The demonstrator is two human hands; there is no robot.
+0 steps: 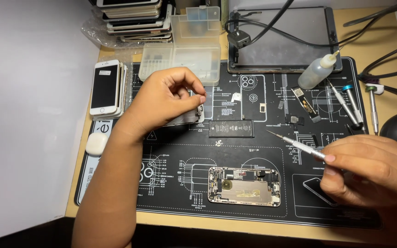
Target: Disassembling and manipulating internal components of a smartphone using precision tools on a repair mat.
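Screwdriver slim, silver, pinched in right hand, tip up-left.

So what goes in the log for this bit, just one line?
left hand: pinching small part over mat | right hand: holding screwdriver | opened phone: lying on mat, untouched

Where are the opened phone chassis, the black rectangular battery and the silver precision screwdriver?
opened phone chassis (244,186), head view, middle metal shield.
black rectangular battery (231,128), head view, centre of top face.
silver precision screwdriver (299,146), head view, mid shaft, in right hand (373,172).
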